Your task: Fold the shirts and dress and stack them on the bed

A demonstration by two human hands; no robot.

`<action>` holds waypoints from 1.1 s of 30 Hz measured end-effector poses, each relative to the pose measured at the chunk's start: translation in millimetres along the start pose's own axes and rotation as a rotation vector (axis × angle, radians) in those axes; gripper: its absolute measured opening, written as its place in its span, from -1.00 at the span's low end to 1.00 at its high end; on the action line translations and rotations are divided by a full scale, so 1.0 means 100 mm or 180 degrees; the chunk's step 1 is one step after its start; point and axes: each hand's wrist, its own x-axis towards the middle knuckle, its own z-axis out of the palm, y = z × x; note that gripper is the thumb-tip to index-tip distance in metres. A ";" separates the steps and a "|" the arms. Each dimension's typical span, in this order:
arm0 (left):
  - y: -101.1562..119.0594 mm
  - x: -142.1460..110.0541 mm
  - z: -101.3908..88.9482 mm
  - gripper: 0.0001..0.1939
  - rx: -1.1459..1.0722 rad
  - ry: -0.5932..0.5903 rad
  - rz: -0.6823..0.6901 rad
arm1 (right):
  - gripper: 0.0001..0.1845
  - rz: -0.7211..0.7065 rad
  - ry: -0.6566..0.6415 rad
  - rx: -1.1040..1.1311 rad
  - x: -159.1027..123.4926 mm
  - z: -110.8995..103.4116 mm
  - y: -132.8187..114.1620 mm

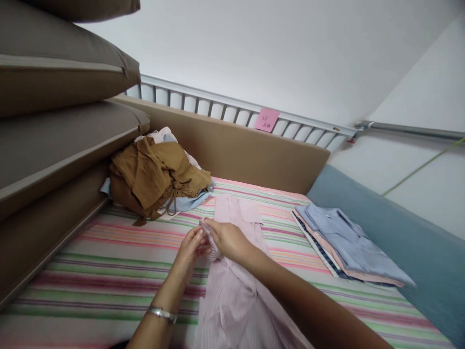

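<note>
A pale pink pleated garment [236, 310] lies lengthwise on the striped sheet, its far end spread flat. My left hand [192, 245] pinches a gathered, striped-looking bit of it, fingers closed. From the right, my right hand [225, 237] is closed on the same bunched fabric, its fingertips close to those of my left hand. The gathered part is raised a little above the flat cloth. What kind of garment it is I cannot tell. A metal band circles my left wrist.
A heap of crumpled brown clothes [156, 169] lies at the back left. Folded shirts [341, 237] are stacked at the right. Brown cushions [65, 140] rise on the left. A brown panel [232, 148] stands before the radiator [174, 101], which bears a pink note [267, 119].
</note>
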 end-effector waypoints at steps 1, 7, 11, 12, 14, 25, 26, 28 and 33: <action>0.01 0.01 -0.01 -0.50 0.0027 0.0171 0.0028 | -0.59 0.0084 0.0065 -0.0113 0.05 -0.08 0.04; -0.04 0.01 -0.03 -0.63 0.0530 -0.0046 -0.0022 | -0.62 0.0998 0.0626 -0.0664 0.25 -0.77 0.37; -0.19 -0.16 0.01 -0.74 0.1333 -0.0604 -0.0199 | -0.64 0.1243 0.0902 -0.0893 0.13 -1.04 0.50; -0.23 -0.24 0.00 -0.77 0.1476 -0.0560 -0.0208 | -0.65 0.1269 0.1004 -0.0825 0.08 -1.09 0.55; -0.30 -0.47 -0.05 -0.80 0.1640 -0.0322 -0.0079 | -0.72 0.1381 0.1169 -0.0436 -0.01 -1.16 0.67; -0.86 -2.01 -0.24 -0.59 0.2688 0.0991 0.0248 | -0.60 0.2216 0.1011 0.1763 -0.54 -1.06 1.08; -0.90 -2.02 -0.20 -0.55 0.2757 0.1091 0.0305 | -0.55 0.2195 0.0996 0.1898 -0.59 -1.06 1.06; -0.97 -1.98 -0.12 -0.52 0.2811 0.1224 0.0355 | -0.44 0.2107 0.0963 0.2143 -0.68 -1.07 1.02; -0.96 -1.84 0.04 -0.78 0.2467 0.1214 0.0059 | -0.27 0.1717 0.0933 0.2571 -0.82 -1.16 0.87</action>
